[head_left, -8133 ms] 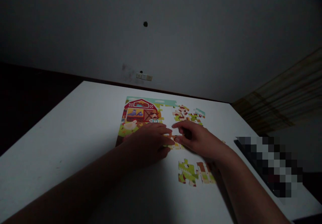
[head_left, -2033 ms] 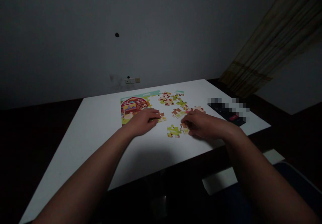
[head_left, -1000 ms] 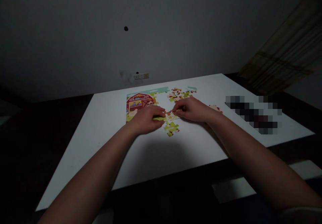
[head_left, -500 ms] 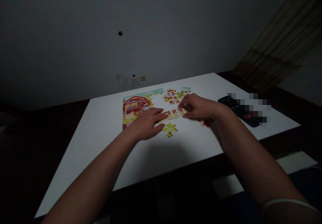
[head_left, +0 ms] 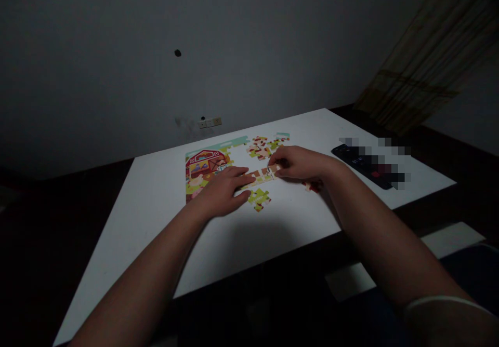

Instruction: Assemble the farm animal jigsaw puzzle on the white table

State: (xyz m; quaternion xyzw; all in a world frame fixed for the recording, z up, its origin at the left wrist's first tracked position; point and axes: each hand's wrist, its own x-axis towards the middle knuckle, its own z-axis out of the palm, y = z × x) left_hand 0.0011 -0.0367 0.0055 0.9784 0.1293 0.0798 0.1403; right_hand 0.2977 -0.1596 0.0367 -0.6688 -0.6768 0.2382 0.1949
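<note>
A partly joined jigsaw puzzle (head_left: 202,168) with a red barn lies on the white table. My left hand (head_left: 226,188) rests flat with spread fingers over its lower right part and the left end of a joined strip of pieces (head_left: 256,178). At the strip's right end, my right hand (head_left: 292,162) has thumb and fingers bent together on a puzzle piece (head_left: 277,169), most of which the fingers hide. A few green joined pieces (head_left: 259,199) lie just below the strip. Beyond it is a cluster of loose pieces (head_left: 260,148).
A dark phone (head_left: 360,164) with a lit screen lies on the right of the white table (head_left: 144,232). Reddish pieces (head_left: 311,186) sit partly under my right wrist. Behind the table stand a grey wall with sockets (head_left: 210,123) and a curtain (head_left: 413,66).
The view has shifted slightly. My right fingers have drawn closer together at the strip's right end. My left hand stays in place on the puzzle.
</note>
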